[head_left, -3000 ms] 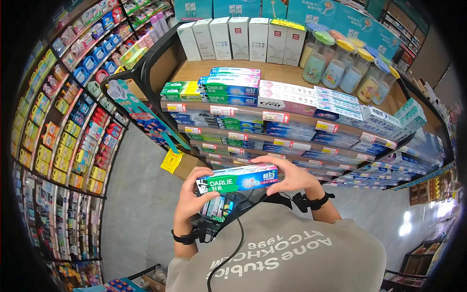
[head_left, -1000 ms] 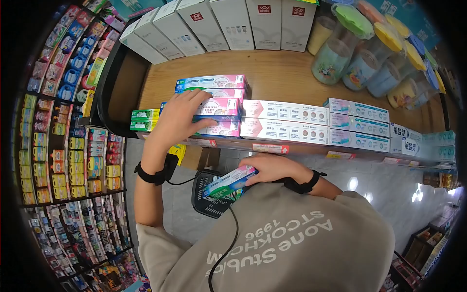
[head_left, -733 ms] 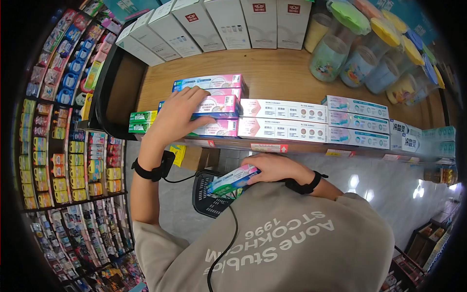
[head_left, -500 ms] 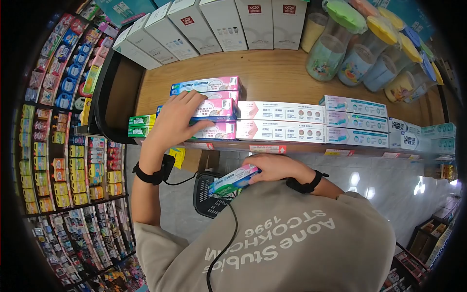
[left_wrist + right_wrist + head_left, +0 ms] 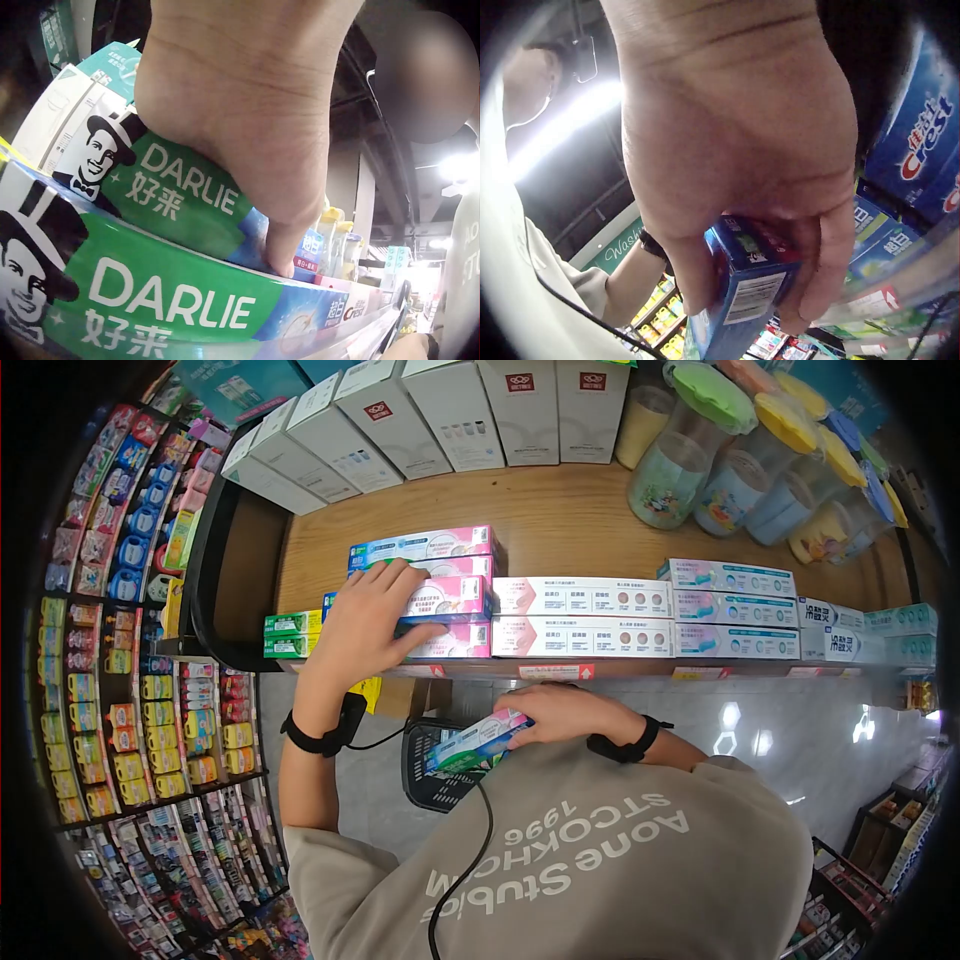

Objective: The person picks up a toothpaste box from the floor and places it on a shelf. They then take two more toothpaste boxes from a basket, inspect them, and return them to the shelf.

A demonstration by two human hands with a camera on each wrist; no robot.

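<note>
On the top shelf my left hand (image 5: pixel 365 622) grips a pink-ended toothpaste box (image 5: pixel 455 597) in a short stack, fingers over its top and thumb on its front. In the left wrist view that hand (image 5: pixel 244 120) covers part of the green-fronted DARLIE box (image 5: pixel 176 180); another DARLIE box (image 5: pixel 172 300) lies in front and lower. My right hand (image 5: pixel 570 716) holds a similar box (image 5: pixel 470 745) by one end, tilted above the black basket (image 5: pixel 430 790). The right wrist view shows the hand (image 5: pixel 742 142) pinching this box (image 5: pixel 757 296) around its barcode end.
White toothpaste boxes (image 5: pixel 585 637) sit right of the stack, with teal-white boxes (image 5: pixel 735 640) beyond. Tall white boxes (image 5: pixel 465 415) and lidded plastic bottles (image 5: pixel 670 485) stand behind. A dark frame (image 5: pixel 215 595) edges the shelf at left.
Both hands held one DARLIE box in front of the body; now the right holds a box low over the basket and the left grips one on the shelf. The head view has come closer to the shelf.
</note>
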